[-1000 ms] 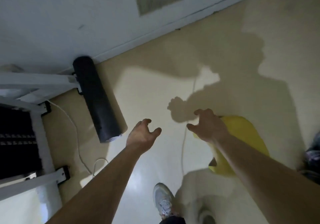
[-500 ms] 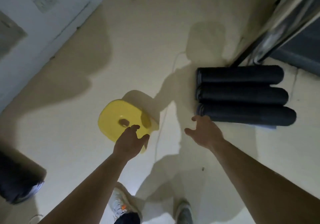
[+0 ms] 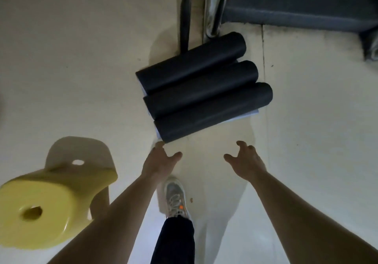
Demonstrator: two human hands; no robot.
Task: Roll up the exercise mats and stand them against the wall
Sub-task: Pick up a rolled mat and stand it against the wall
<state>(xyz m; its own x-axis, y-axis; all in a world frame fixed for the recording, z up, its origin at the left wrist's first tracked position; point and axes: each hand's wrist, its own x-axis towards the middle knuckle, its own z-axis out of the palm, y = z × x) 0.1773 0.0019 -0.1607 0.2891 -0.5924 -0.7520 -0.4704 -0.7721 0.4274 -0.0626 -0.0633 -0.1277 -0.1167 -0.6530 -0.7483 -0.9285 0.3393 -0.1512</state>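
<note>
From the head view: already rolled, by the look of it, three dark grey foam exercise mats, lying side by side on the pale floor beside chrome tube legs. Not yet stood against any wall, so probably that part left. Reaching toward the nearest roll with left hand and right hand, fingers spread loose, grasping nothing; left fingertips just beside its end. No brand, label or writing legible.

Three rolled mats lie side by side, stool to their left.

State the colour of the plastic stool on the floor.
Yellow: the stool shows clearly in the head view, its only view.
</note>
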